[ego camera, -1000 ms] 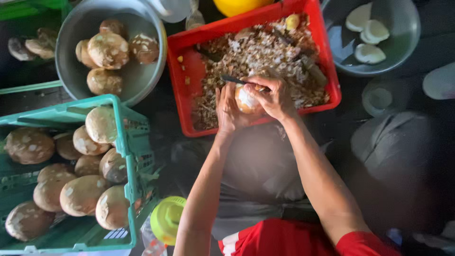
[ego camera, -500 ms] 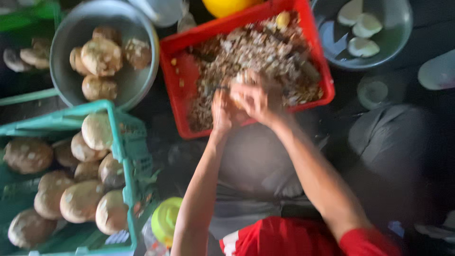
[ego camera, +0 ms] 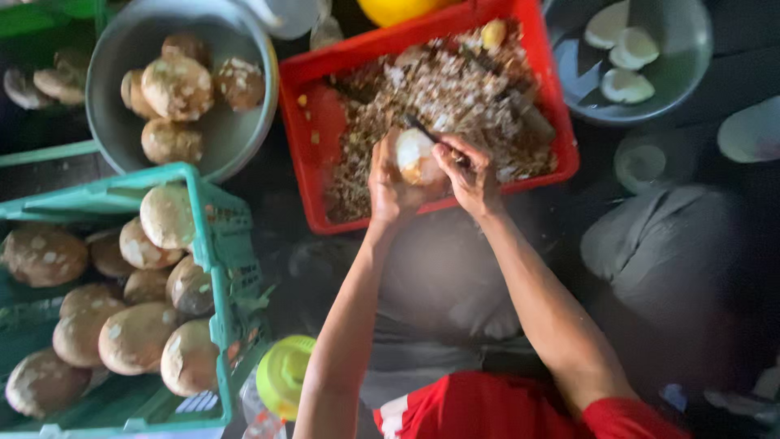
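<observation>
Head view: left hand point(ego camera: 390, 189) cups coconut point(ego camera: 414, 156), right hand point(ego camera: 467, 172) w/ knife point(ego camera: 424, 132) beside.

The peelings crate point(ego camera: 313, 106) sits far and central, the two hands point(ego camera: 431, 175) over its near edge. Left of it stands a bowl point(ego camera: 106, 97) of coconuts, with a slatted crate point(ego camera: 215, 268) of more coconuts nearer. Far right lies a bowl point(ego camera: 691, 65) of peeled pieces.
</observation>
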### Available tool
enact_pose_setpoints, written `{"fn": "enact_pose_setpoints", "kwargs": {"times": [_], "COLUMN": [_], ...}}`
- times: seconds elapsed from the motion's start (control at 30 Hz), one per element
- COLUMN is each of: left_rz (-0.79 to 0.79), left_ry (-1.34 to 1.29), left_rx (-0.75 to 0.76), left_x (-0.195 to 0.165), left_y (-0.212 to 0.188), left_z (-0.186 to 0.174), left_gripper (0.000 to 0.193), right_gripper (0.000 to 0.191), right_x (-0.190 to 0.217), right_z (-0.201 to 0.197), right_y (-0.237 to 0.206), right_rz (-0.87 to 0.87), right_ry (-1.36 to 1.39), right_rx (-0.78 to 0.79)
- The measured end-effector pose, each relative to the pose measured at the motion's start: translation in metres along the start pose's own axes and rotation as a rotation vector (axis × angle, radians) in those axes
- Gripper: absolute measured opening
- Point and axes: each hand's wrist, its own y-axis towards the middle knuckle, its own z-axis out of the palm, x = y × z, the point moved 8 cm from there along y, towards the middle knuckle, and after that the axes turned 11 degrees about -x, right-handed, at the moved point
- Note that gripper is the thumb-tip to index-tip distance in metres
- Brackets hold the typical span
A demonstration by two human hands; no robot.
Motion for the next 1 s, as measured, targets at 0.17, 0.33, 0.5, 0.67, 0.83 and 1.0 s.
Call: {"fn": "enact_pose_setpoints", "kwargs": {"times": [0.17, 0.33, 0.5, 0.67, 0.83, 1.0], "left_rz": [0.395, 0.419, -0.296, 0.234, -0.21, -0.306], "left_ry": [0.249, 0.534, 0.276, 0.278, -0.078, -0.656], "left_rx": [0.227, 0.183, 0.143, 0.134, 0.063, 0.144], "left_x": [-0.027, -0.027, 0.023, -0.002, 0.041, 0.043], "left_y": [0.019, 0.018, 0.004, 0.01, -0.006, -0.012], "left_z": [-0.008, -0.011, -0.006, -0.005, 0.003, 0.02], "left_gripper": [0.098, 0.117, 0.117, 0.124, 0.117, 0.082], "right_gripper": [0.024, 0.028, 0.023, 0.015, 0.013, 0.023], "right_x": [-0.043, -0.061, -0.067, -0.032, 0.062, 0.109], "right_z": [0.002, -0.011, -0.023, -0.022, -0.009, 0.022], "right_y": [-0.001, 0.011, 0.005, 0.016, -0.007, 0.01], "right_rz": [0.206, 0.345, 0.533, 0.204, -0.5, -0.681], "right_ry": [0.318, 0.414, 0.418, 0.372, -0.139, -0.477], "right_rx": [-0.069, -0.166, -0.212, -0.079, -0.045, 0.129]}}
